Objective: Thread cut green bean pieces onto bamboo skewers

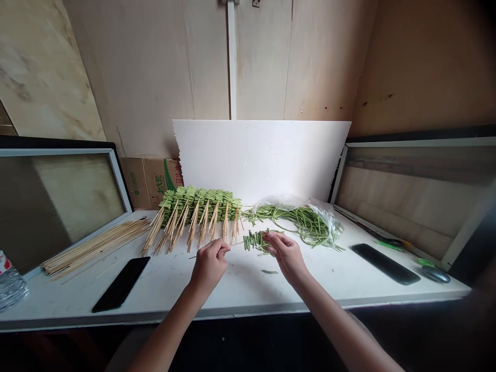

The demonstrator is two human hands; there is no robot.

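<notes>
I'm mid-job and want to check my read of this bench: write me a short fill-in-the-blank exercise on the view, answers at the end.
1. The cut bean pieces on the held skewer are touched by the ____ hand.
2. The bundle of bare sticks lies to the ____ of the stacked bean skewers.
3. Behind the loose long beans stands a large board coloured ____.

Missing words: right; left; white.

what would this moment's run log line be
left hand: gripping wooden skewer; right hand: at threaded long bean pieces; loose bean piece: on table
</notes>
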